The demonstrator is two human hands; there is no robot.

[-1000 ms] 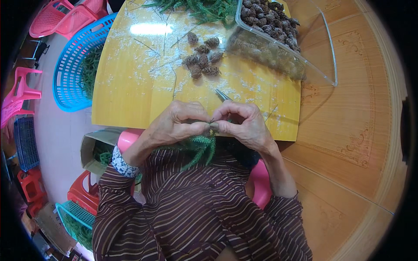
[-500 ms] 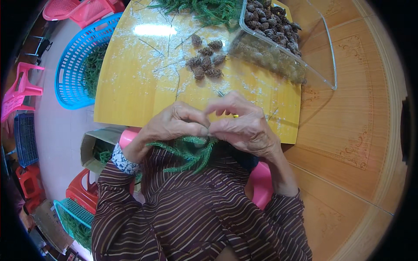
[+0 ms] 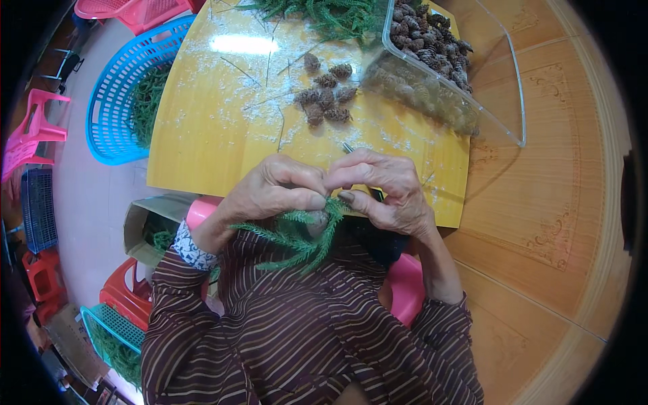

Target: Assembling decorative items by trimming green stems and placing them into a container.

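Note:
In front of my chest, my left hand (image 3: 280,189) pinches a green artificial pine sprig (image 3: 290,246) at its gathered top, thumb against fingers. Several needled branches hang below, fanning over my striped shirt. My right hand (image 3: 385,189) meets it from the right with curled fingers. Its index fingertip lies against the left fingertips, and its thumb tip is at the sprig's top. Whatever sits between those right fingertips is too small to make out. Under the right hand lies a tool with a metal tip (image 3: 347,147), mostly hidden.
Several pine cones (image 3: 326,99) lie grouped on the yellow board (image 3: 202,152), among white flakes and thin dark sticks. A clear bin (image 3: 432,71) of cones stands back right, beside green sprigs (image 3: 324,17). On the left are a blue basket (image 3: 101,128), a cardboard box (image 3: 138,233) and stools.
My right hand has shifted slightly, its thumb drawing down and away from the index finger onto the sprig's top. The left hand keeps its pinch. The whole view has shifted a little.

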